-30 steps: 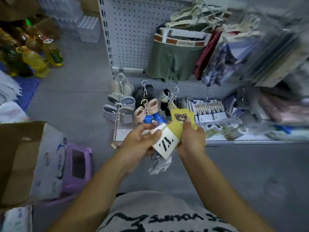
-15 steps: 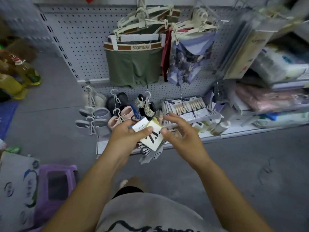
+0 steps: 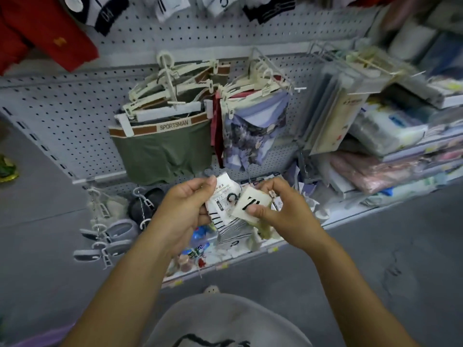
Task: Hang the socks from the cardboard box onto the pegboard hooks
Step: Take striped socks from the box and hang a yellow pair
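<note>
Both hands are raised in front of the grey pegboard [image 3: 75, 113]. My left hand [image 3: 183, 209] grips a white striped sock pair with a paper label [image 3: 223, 196]. My right hand [image 3: 283, 209] pinches a pale yellow sock pair with a cream card printed in black [image 3: 253, 204], thumb on the card's lower edge. The two pairs touch between the hands. More socks [image 3: 100, 13] hang on hooks along the top of the pegboard. The cardboard box is out of view.
Olive underwear [image 3: 160, 151] and patterned underwear [image 3: 253, 136] hang on hangers just behind my hands. Slippers [image 3: 110, 236] dangle at the lower left. Packaged goods fill the shelves [image 3: 390, 151] on the right. A low shelf [image 3: 225, 249] of small items lies under my hands.
The view has tilted up the pegboard and the box has left the frame. My hands have risen, and the right hand now pinches the yellow pair apart from the left hand's striped pair.
</note>
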